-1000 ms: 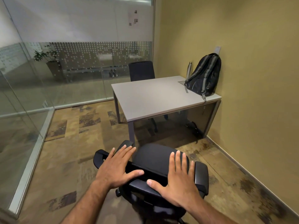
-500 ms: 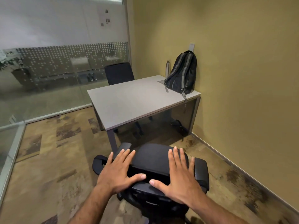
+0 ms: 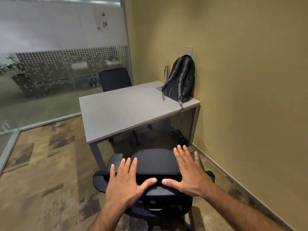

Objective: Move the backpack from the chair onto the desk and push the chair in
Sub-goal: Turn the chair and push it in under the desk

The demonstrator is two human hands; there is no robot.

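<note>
A: So, where are the hands?

B: The left hand (image 3: 124, 184) and the right hand (image 3: 189, 172) lie flat, fingers spread, on the chair (image 3: 155, 161) back at the lower centre, gripping nothing.

A: And the backpack (image 3: 180, 80)?

B: Already on the desk (image 3: 126, 110), at the right centre, leaning on the wall. I think only the pushing is left; the chair is not yet under the desk.

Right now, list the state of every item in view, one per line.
Black and grey backpack: upright on the desk, leaning against the wall.
Grey rectangular desk: bare apart from the backpack and bottle.
Black office chair: not yet pushed in, short of the desk.
Left hand: open, flat on the chair back.
Right hand: open, flat on the chair back.
Metal bottle: upright, capped.
Second black chair: tucked at the far side.
</note>
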